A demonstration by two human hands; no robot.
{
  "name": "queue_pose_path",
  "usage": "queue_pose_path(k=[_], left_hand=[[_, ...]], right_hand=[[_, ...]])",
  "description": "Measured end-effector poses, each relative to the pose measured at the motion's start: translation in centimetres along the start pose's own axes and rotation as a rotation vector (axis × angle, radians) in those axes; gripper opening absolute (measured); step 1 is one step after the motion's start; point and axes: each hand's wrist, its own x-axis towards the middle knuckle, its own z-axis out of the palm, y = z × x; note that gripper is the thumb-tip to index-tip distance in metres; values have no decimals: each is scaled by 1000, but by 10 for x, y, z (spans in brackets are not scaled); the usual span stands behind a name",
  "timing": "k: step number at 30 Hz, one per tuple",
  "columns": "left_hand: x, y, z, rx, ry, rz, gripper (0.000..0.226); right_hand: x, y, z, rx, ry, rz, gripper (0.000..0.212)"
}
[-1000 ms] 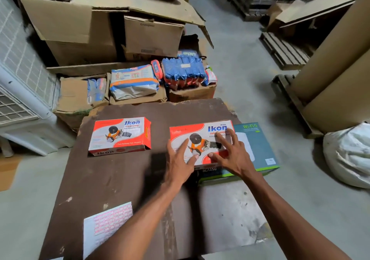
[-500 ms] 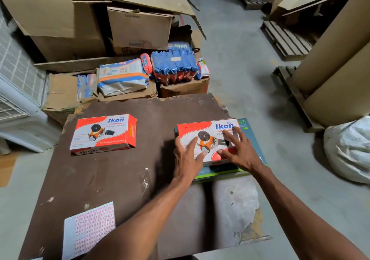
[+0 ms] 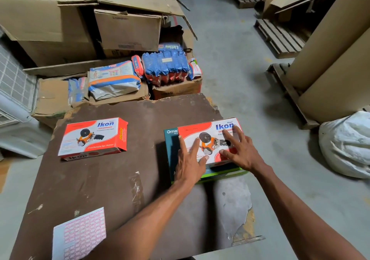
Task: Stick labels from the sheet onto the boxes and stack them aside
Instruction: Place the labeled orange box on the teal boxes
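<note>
- An orange-and-white Ikon box (image 3: 210,139) lies on top of a teal box (image 3: 171,151) at the right edge of the brown table (image 3: 104,181).
- The left hand (image 3: 189,159) rests on the box's near left part, fingers straight and spread, gripping nothing.
- The right hand (image 3: 239,149) presses flat on its right half, fingers splayed.
- A second Ikon box (image 3: 94,138) sits well apart, toward the table's far left corner.
- The label sheet (image 3: 79,235) lies at the near left edge.
- Cartons (image 3: 128,29) and blue packets (image 3: 166,65) stand beyond the far edge.
</note>
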Motion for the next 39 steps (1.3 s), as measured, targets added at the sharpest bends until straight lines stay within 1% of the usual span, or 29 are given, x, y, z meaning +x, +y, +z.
queue_pose_path(k=[12,16,34,39], left_hand=[[-1,-2,-1,91,-55,-28,74],[-1,-5,-1,94,-58,-30,74],[-2,-9,-4,92,-57,-17,73],[-3,-8,-6,74,-51,-5,72]], right_hand=[[-2,-1,1,-26,-10,-4,87],[-2,-1,3,-14,-1,4,91],[-3,-1,4,0,8,7,86],[-4,0,6,-25,23,1,90]])
